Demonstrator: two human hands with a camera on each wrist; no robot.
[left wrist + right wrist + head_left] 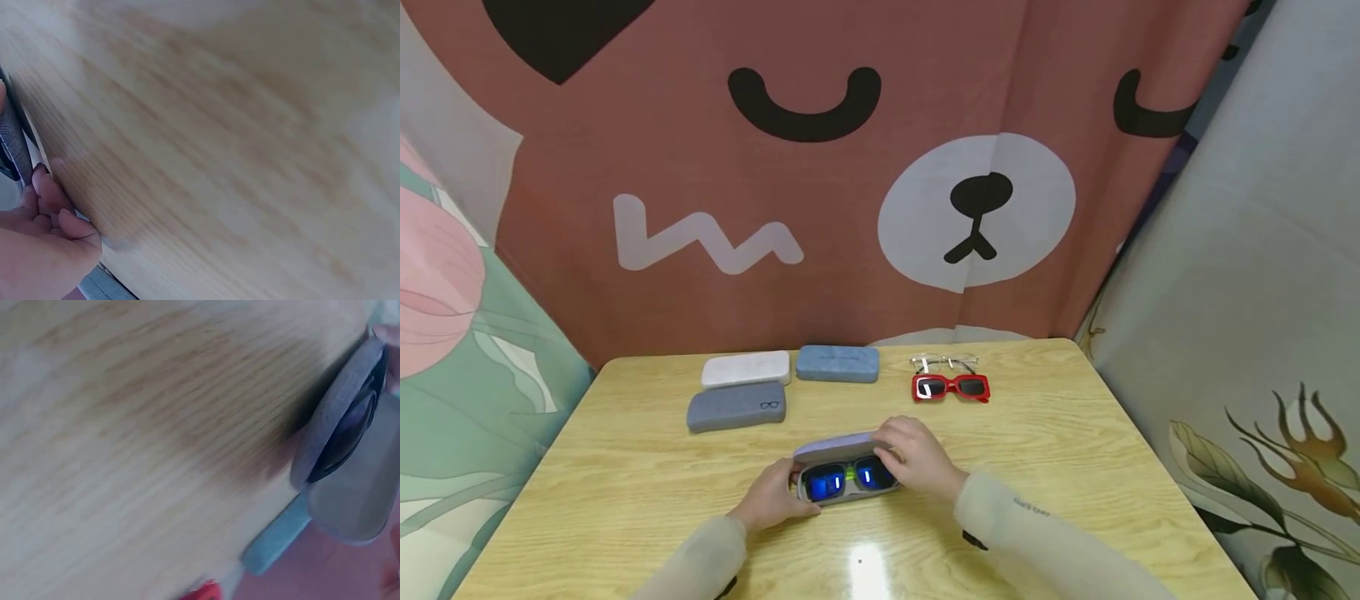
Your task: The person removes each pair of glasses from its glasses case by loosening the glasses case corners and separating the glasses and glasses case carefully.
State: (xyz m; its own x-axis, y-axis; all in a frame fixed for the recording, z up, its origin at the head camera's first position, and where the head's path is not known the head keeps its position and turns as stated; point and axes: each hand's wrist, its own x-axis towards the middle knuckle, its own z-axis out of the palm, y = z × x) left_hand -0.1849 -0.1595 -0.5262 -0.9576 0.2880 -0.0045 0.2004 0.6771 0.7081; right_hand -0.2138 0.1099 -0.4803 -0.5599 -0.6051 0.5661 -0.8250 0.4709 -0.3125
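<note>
A glasses case (838, 450) with a lilac-grey lid stands opened on the table. Inside lie dark sunglasses (827, 482) with blue mirrored lenses and a yellow-green bridge, also seen in the right wrist view as dark-framed sunglasses (344, 434). My left hand (772, 497) grips the case's left end, thumb at the front and fingers behind. At the right end, my right hand (917, 452) holds the raised lid between thumb and fingers. The left wrist view shows the left hand (47, 244) at the grey case edge; only fingertips of the right hand show in its wrist view.
Behind the hands are a white case (747, 368), a grey-blue case (737, 407) and a light blue case (837, 364). Clear-framed glasses (943, 362) lie behind red sunglasses (951, 387) at the back right. A bear-print curtain (820, 225) hangs behind the wooden table (1060, 467).
</note>
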